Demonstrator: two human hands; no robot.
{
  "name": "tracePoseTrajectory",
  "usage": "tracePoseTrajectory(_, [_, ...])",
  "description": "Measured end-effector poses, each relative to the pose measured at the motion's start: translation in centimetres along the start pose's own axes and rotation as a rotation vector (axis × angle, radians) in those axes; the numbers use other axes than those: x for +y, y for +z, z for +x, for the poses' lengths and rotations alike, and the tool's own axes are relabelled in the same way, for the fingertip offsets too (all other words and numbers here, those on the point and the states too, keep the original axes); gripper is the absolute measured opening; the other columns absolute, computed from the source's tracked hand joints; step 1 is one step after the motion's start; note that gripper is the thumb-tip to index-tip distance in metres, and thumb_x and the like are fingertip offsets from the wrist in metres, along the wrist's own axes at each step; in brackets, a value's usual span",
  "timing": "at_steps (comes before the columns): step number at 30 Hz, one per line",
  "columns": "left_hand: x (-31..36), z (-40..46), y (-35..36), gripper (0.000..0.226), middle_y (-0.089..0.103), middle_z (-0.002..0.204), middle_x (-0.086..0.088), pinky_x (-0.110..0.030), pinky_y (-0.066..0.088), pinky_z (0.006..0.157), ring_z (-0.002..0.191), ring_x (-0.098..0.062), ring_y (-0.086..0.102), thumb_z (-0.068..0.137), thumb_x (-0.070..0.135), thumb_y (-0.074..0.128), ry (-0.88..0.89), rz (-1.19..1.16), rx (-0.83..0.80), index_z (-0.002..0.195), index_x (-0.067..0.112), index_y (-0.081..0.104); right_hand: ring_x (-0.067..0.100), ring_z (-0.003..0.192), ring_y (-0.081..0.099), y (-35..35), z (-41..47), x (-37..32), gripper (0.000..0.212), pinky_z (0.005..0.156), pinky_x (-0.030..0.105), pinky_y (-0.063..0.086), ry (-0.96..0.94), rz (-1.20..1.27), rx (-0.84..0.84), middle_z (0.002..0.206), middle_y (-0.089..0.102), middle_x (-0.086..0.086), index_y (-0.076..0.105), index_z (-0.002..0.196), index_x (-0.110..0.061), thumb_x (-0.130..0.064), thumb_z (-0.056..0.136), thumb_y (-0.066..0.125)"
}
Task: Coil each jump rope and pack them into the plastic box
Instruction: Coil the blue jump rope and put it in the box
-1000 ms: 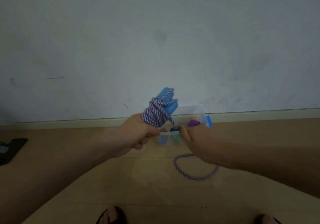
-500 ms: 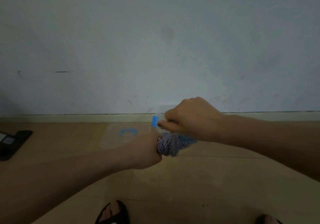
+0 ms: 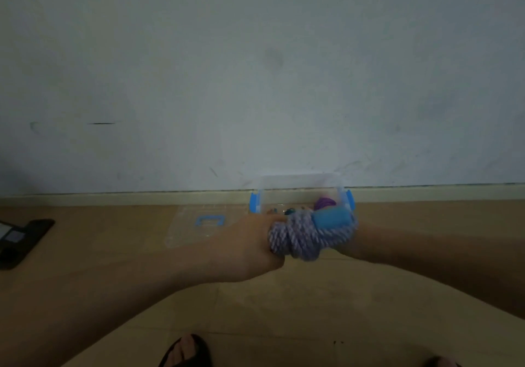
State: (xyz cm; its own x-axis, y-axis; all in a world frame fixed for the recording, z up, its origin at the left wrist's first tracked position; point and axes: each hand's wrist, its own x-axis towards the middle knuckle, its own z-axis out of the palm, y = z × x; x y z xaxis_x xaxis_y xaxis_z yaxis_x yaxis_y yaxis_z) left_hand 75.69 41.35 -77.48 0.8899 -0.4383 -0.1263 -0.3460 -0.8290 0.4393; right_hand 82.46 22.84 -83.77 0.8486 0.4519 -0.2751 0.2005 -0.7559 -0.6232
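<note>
Left hand (image 3: 252,248) grips the coiled jump rope (image 3: 304,237) by the plastic box (image 3: 301,193) at the floor's wall edge; right hand seems hidden behind it, grip unclear.

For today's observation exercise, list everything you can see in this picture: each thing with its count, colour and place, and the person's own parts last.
coiled jump rope: one, purple-white with blue handles, held between both hands
plastic box: one, clear with blue latches, open, on floor by wall
purple coil: one, inside the box
lid: one, clear with blue handle, flat on floor left of box
dark object: one, black, far left on floor
left hand: grips the coil
right hand: mostly hidden behind coil
feet: two, in dark sandals, bottom edge
</note>
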Motion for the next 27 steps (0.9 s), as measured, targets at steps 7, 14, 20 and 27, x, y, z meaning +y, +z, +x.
tracePoseTrajectory(7, [-1.3,0.5,-0.3,0.028,0.039,0.050,0.001,-0.022,0.024,0.043,0.040,-0.012,0.031,0.081,0.002,0.067,-0.382,-0.682,0.062,0.072,0.016,0.044,0.002,0.057,0.033,-0.3,-2.8,-2.3,0.037,0.057,0.022,0.029,0.009,-0.049,0.093,0.068,0.037,-0.010,0.030,0.069,-0.030,-0.019,0.104,0.031])
tracePoseTrajectory(14, [-3.4,0.6,-0.3,0.024,0.038,0.053,0.004,-0.022,0.018,0.044,0.046,-0.011,0.026,0.077,-0.002,0.063,-0.564,-0.808,0.033,0.094,0.014,0.053,0.010,0.059,0.042,-1.0,-4.2,-4.9,0.042,0.064,0.036,0.040,-0.253,-0.149,0.234,0.057,0.043,-0.005,0.041,0.063,-0.021,-0.044,0.098,0.035])
tracePoseTrajectory(20, [-3.1,0.6,-0.2,0.022,0.036,0.055,0.003,-0.024,0.018,0.045,0.047,-0.013,0.024,0.078,0.004,0.067,-0.543,-0.731,-0.034,0.088,0.015,0.050,0.009,0.047,0.041,-3.3,-3.5,-5.6,0.044,0.047,0.024,0.026,-0.345,-0.253,0.324,0.048,0.041,-0.004,0.043,0.056,-0.023,-0.045,0.094,0.050])
tracePoseTrajectory(27, [-2.0,0.4,-0.4,0.046,0.045,0.061,0.001,-0.023,0.029,0.043,0.046,-0.012,0.036,0.075,0.074,0.061,-0.374,-0.552,0.029,0.081,0.029,0.057,0.017,0.043,0.056,-3.0,-3.0,-6.0,0.044,0.053,0.031,0.055,-0.093,0.315,0.167,0.047,0.057,0.007,0.061,0.065,-0.007,-0.036,0.096,0.055])
